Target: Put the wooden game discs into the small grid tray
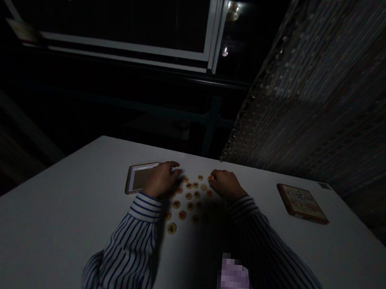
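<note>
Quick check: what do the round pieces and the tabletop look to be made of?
Round pieces: probably wood or plastic, seemingly smooth; tan faces, most with dark or red markings.
Tabletop: perhaps laminate, smooth finish; plain white, no grain visible in dim light.

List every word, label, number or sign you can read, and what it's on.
No text reads clearly enough to quote.
Black-marked discs: characters too small and blurred.
Red-marked discs: likewise unreadable.
Flat patterned case, right: large marks, too blurred.
Small dark patch on the table: too small to read.
</note>
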Demonstrator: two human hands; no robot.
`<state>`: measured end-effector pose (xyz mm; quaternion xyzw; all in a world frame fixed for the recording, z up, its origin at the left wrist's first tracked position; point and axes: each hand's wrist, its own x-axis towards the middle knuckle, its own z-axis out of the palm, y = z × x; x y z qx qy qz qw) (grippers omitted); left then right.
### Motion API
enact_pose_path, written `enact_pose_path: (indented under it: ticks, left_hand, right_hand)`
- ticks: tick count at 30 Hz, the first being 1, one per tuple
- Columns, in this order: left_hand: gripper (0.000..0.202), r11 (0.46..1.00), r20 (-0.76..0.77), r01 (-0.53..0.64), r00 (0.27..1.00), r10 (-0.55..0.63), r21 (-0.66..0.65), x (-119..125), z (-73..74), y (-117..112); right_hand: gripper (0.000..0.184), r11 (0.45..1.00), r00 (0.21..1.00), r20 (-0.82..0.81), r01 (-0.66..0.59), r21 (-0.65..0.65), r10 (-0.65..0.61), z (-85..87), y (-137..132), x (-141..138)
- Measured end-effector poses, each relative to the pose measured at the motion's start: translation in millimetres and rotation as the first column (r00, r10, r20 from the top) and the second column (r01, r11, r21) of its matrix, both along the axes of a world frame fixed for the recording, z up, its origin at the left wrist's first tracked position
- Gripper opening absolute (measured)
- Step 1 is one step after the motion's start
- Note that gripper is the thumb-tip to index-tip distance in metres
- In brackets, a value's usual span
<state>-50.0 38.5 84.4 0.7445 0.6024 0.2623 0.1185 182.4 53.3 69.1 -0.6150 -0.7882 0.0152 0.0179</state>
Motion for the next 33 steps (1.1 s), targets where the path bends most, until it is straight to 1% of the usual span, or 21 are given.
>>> enact_pose_path:
  ticks: [3,7,14,17,19,22,24,27,30,32,33]
  left_hand:
    - [0.039,1.000,-0.005,-0.015,1.000,0.015,0.000,-3.2,-2.0,1.6]
    - [0.038,1.000,-0.006,-0.016,1.000,0.016,0.005,-3.4,-2.4,1.8]
    - [0.038,1.000,0.015,0.003,1.000,-0.002,-0.006,-2.6,-1.9,1.9]
    - [0.038,1.000,0.008,0.003,1.000,-0.003,0.001,-3.1,-1.9,1.8]
    - [0.038,1.000,0.007,0.004,1.000,-0.004,0.000,-3.0,-2.1,1.7]
    - [0.038,1.000,0.017,0.006,1.000,-0.006,0.000,-2.8,-3.0,2.0]
    - [0.038,1.000,0.018,0.005,1.000,-0.005,0.002,-2.9,-3.8,2.3]
    - [0.039,1.000,0.011,0.012,1.000,-0.012,0.008,-3.1,-4.6,2.5]
    - [0.039,1.000,0.008,0.017,1.000,-0.017,0.000,-2.2,-4.3,2.0]
    - [0.038,1.000,0.008,0.020,1.000,-0.020,-0.005,-0.5,-3.6,1.2]
    - [0.038,1.000,0.008,0.020,1.000,-0.020,-0.006,0.5,-3.1,0.7]
  right_hand:
    - [0.035,0.999,0.999,0.039,0.028,-0.024,-0.027,-9.3,2.6,1.8]
    - [0.036,0.999,0.998,0.057,0.029,-0.036,-0.027,-17.7,4.8,2.8]
    - [0.034,1.000,0.999,0.044,0.007,-0.019,-0.006,-19.5,5.9,3.9]
    - [0.032,0.999,0.999,0.028,-0.042,0.014,0.042,-17.7,6.3,2.4]
    - [0.031,0.993,0.993,0.002,-0.120,0.016,0.120,-16.5,5.8,-0.2]
    - [0.030,0.968,0.967,-0.034,-0.251,0.018,0.252,-15.7,3.1,-6.2]
    - [0.028,0.955,0.955,-0.021,-0.296,0.009,0.296,-15.8,0.5,-10.7]
    - [0.026,0.953,0.953,0.020,-0.303,-0.023,0.304,-16.0,-2.6,-16.0]
    - [0.023,0.955,0.955,0.026,-0.296,-0.029,0.297,-15.5,-3.6,-18.0]
    - [0.021,0.958,0.958,-0.016,-0.287,-0.017,0.287,-14.9,-3.1,-17.6]
    - [0.020,0.960,0.958,-0.064,-0.280,-0.002,0.280,-14.6,-2.5,-17.1]
